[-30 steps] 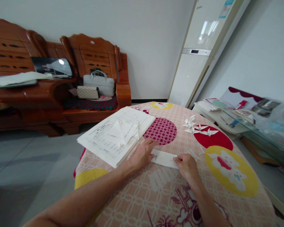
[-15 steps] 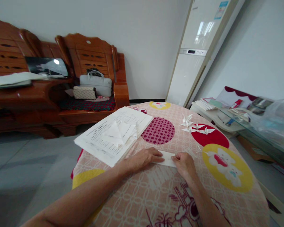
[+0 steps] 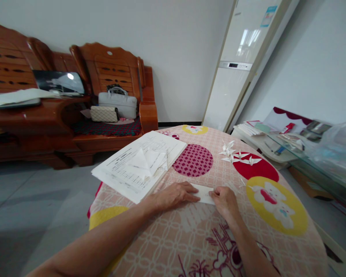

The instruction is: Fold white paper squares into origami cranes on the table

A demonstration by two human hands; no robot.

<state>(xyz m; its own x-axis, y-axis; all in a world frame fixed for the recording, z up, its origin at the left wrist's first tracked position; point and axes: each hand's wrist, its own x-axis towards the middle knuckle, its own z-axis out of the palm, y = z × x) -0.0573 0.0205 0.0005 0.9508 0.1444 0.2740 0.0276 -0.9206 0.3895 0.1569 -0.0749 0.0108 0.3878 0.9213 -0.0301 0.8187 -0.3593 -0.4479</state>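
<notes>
A small folded white paper [image 3: 205,192] lies on the patterned tablecloth [image 3: 190,238]. My left hand [image 3: 174,194] lies flat on the paper's left part, fingers stretched out and pressing it down. My right hand [image 3: 226,200] has its fingers curled together on the paper's right end, pinching it. A stack of printed sheets [image 3: 127,173] with a folded white sheet [image 3: 145,161] on top lies just left of my left hand. Several white paper cranes [image 3: 238,155] stand farther back on the right.
A wooden bench [image 3: 109,115] with a white handbag [image 3: 118,103] and a quilted purse [image 3: 104,114] stands behind the table. A tall white air conditioner [image 3: 236,77] stands at the back. A glass shelf with papers and a plastic bag [image 3: 305,146] is on the right.
My left hand has slid to the right over the paper, covering more of it. My right hand stays on the paper's right end. The view shifted slightly.
</notes>
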